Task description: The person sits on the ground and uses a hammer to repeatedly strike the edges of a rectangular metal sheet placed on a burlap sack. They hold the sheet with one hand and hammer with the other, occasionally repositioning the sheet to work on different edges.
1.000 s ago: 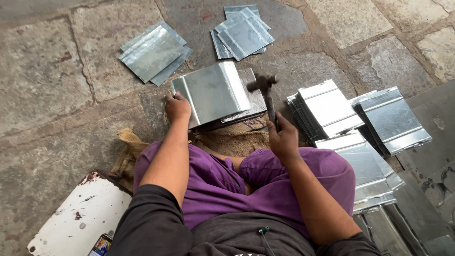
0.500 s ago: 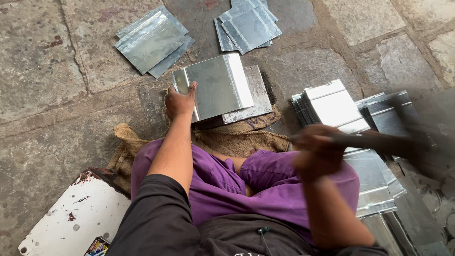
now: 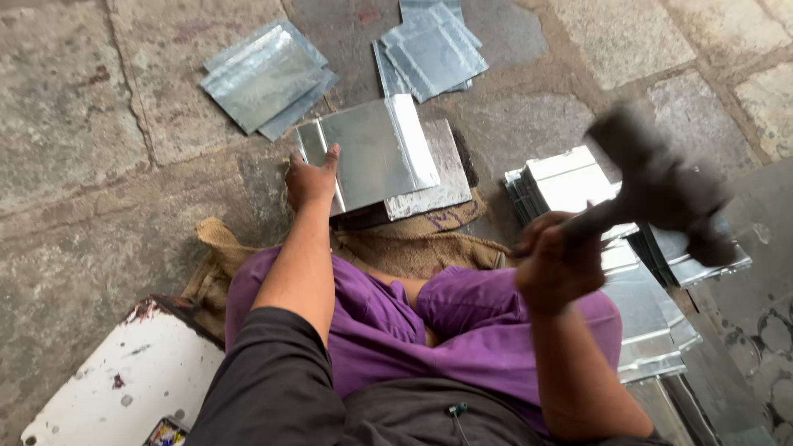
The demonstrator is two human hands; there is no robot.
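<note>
I sit on stone paving with my legs in purple cloth. My left hand [image 3: 311, 180] presses on the left edge of a folded shiny metal sheet [image 3: 372, 153], which lies on a flat metal block [image 3: 434, 177]. My right hand [image 3: 557, 263] grips the handle of a dark hammer [image 3: 661, 186], raised high at the right and blurred by motion. The hammer head hangs above a stack of folded sheets.
Two piles of flat metal sheets [image 3: 264, 76] [image 3: 429, 51] lie on the paving beyond the block. Stacks of folded sheets [image 3: 570, 186] stand at my right. A burlap sack [image 3: 413, 244] lies under the block. A white board [image 3: 124, 380] sits at lower left.
My right hand has swung the hammer from beside the sheet up and out to the right, raising it higher. My left hand stays on the sheet's left edge.
</note>
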